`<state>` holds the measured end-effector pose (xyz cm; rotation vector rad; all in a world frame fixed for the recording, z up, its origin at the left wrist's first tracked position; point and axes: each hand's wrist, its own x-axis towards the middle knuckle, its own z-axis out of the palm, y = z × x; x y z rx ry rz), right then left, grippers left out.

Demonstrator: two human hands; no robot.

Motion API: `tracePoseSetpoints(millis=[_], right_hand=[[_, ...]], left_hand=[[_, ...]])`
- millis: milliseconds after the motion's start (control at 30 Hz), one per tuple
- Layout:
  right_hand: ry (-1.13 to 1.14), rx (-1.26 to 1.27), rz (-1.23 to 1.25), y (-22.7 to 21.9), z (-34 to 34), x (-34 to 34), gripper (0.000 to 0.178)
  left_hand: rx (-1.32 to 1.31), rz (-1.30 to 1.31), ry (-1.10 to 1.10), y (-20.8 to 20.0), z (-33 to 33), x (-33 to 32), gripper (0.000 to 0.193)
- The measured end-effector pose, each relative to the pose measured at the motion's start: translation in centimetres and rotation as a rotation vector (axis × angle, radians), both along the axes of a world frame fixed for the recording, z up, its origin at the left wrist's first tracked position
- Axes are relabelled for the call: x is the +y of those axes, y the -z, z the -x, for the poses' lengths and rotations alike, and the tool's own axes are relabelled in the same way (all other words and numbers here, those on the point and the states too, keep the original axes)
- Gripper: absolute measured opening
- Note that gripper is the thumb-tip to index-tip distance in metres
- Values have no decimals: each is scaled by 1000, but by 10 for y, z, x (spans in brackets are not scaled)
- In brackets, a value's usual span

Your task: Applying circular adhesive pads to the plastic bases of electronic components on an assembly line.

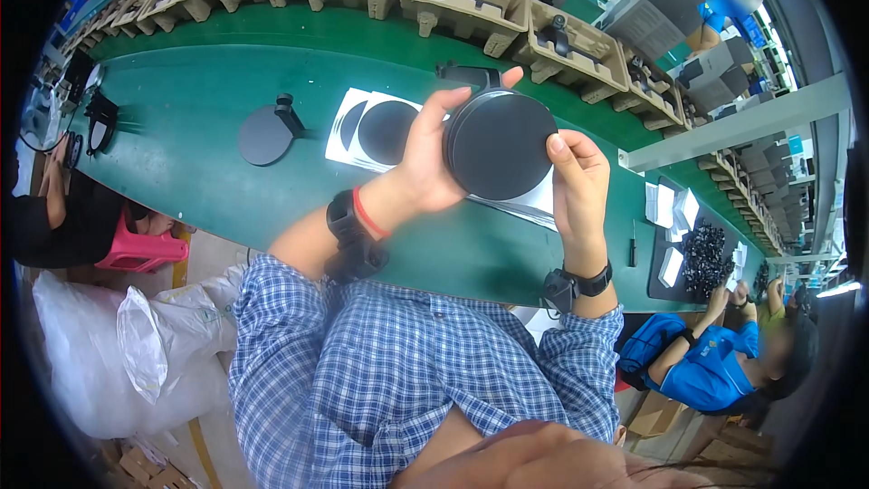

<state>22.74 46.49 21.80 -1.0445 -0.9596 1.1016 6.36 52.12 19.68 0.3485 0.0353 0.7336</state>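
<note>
A round black disc-shaped base with a short black arm at its far edge is held up above the green table, flat face toward me. My left hand wraps round its left side, thumb and fingers at the rim. At the right rim, the thumb and fingers of my right hand pinch the edge. Behind and below lie white sheets bearing round black pads, partly hidden by my hands and the base. Left of the sheets rests a similar black base with an upright arm.
Brown moulded trays with black parts line the table's far side. A metal beam crosses at right, near a dark mat with a black heap of small parts. Co-workers sit right and left; a pink stool stands at left.
</note>
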Motion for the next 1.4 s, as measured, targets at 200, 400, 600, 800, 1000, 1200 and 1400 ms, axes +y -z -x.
tracePoseSetpoints(millis=[200,400,600,800,1000,1200,1400], right_hand=[[-27,-5,20,-1,2,0,16],[-5,-36,22,2,3,1,17],[49,-69,5,3,5,1,16],[87,-171,-40,3,-1,-1,14],[562,-1602,-735,-4,-10,-2,18],[239,-732,-161,5,-25,9,25],[37,-1818,-674,-19,-2,-6,47]], left_hand=[[4,-35,-7,-1,0,0,61],[-21,-35,6,-2,-1,-1,60],[-8,-79,-12,-2,-1,-3,64],[21,-121,-14,-5,-3,-7,68],[-4,-216,-49,3,-5,-10,68],[31,-258,10,6,-11,-12,60],[282,20,-88,9,-30,4,58]])
